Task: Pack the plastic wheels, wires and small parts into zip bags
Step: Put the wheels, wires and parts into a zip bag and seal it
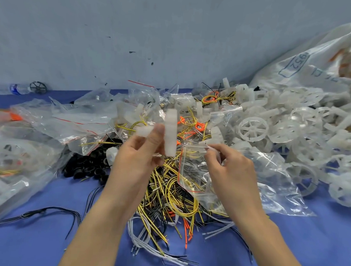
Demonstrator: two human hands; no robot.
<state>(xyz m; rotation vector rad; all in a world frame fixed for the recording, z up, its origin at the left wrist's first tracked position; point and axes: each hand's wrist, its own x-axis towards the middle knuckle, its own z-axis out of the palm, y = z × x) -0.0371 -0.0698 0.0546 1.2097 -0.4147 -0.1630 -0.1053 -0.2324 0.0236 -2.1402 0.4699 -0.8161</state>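
Sprawling over the blue table [326, 240] at the bottom centre of the frame is a tangle of loose wires [176, 195], yellow, black, white and orange. Both forearms reach up across it from the lower edge. The left hand [137, 153], at centre, curls its fingers round a tall white plastic part [170, 132] held upright. A second white piece [143, 130] sits at its fingertips, too blurred to tell how it is held. Just right of it, the right hand [229, 167] pinches the top edge of a small clear zip bag [191, 169] over the wires. Left of the hands lie small black parts [88, 166] and filled bags [60, 123]. Farther back on the right, white plastic wheels [253, 129] are heaped before a large printed sack [314, 64]. At the upper left a bottle [17, 88] lies beside a dark wheel [38, 87].
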